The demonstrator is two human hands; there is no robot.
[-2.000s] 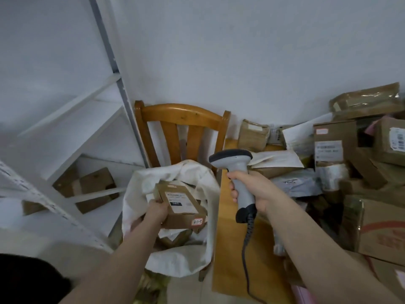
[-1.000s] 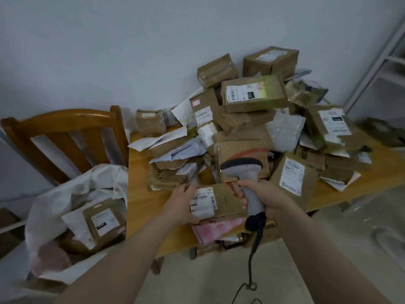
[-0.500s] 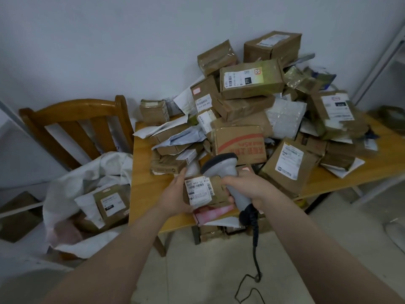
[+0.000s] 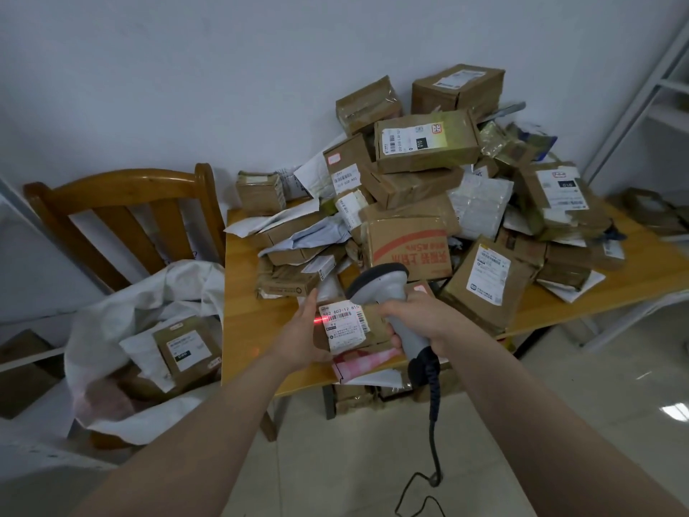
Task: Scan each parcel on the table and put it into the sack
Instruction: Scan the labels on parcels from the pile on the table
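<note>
My left hand [image 4: 302,335] holds a small brown parcel [image 4: 374,328] with a white label above the front edge of the wooden table [image 4: 242,330]. My right hand [image 4: 417,317] grips the grey barcode scanner [image 4: 380,283], whose head points at the label. A red scan line lies across the label's left edge and my left fingers. A white sack [image 4: 123,319] hangs open on the wooden chair [image 4: 123,214] to the left, with a brown box [image 4: 186,350] and a white mailer inside. A heap of brown parcels [image 4: 425,143] covers the table.
The scanner's black cable [image 4: 432,434] drops to the tiled floor. A pink packet [image 4: 358,363] lies at the table's front edge, and boxes sit under the table. White metal shelving stands at the far right and the left. The wall is close behind the table.
Two seconds ago my left hand put a box into the sack. It then took a labelled parcel from the table and lifted it towards me, and the red scan line now shows on it.
</note>
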